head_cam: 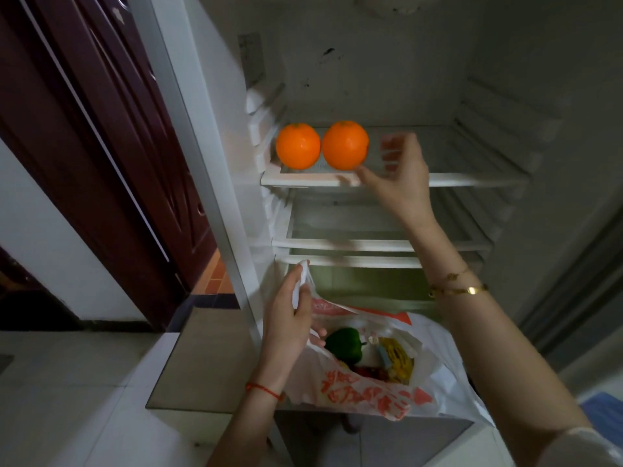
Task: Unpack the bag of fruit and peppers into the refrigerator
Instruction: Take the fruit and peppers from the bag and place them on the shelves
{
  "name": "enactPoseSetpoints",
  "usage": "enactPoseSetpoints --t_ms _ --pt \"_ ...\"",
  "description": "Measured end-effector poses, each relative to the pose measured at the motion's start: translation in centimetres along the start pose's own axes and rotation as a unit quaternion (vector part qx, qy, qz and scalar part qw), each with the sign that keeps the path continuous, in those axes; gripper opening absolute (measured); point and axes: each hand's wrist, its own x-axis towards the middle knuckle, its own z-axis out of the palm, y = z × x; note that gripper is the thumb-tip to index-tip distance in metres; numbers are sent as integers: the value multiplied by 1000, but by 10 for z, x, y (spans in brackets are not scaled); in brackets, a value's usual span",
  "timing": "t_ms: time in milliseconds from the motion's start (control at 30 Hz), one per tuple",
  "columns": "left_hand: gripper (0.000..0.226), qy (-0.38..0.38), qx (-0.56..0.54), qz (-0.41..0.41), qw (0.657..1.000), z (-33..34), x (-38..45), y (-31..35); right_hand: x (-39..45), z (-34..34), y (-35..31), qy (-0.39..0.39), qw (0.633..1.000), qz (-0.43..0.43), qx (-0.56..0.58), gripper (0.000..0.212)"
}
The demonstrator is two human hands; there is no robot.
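Observation:
Two oranges sit side by side on the top shelf (472, 178) of the open refrigerator, one at the left (298, 145) and one to its right (345, 145). My right hand (399, 173) hovers just right of the second orange, fingers spread, holding nothing. My left hand (289, 323) pinches the handle of a white plastic bag (377, 389) with red print, held open below the shelves. Inside the bag I see a green pepper (344, 343), something red and a yellow packet.
Two lower glass shelves (354, 244) and a crisper space lie beneath the top shelf. A dark red door (101, 146) stands at the left. The refrigerator's left wall (215, 96) is close to the oranges. Pale floor tiles lie below.

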Motion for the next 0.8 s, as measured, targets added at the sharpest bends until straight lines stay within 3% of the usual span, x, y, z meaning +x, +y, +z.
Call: enactPoseSetpoints --t_ms 33,100,233,333,467,567,667,800 --pt "47 1 6 2 1000 -1 -2 -1 -13 -6 3 -5 1000 0 19 38" --pt "47 6 16 5 1000 -2 -6 -3 -41 -16 15 -88 993 43 71 15" --pt "46 4 46 18 999 -4 -19 -3 -102 -25 49 -379 915 124 63 12" --pt "45 10 74 30 997 -6 -29 -4 -142 -15 76 -503 848 160 -52 16" --pt "43 14 103 34 994 -8 -38 -11 -187 14 109 -525 802 162 -236 36" --pt "43 16 95 16 995 -9 -45 -13 -212 42 134 -535 772 222 -263 59" --pt "43 23 84 6 996 -10 -50 -12 -227 59 143 -550 757 246 -253 57" --pt "40 41 89 22 995 -10 -55 -11 -241 70 144 -541 765 244 -249 46"
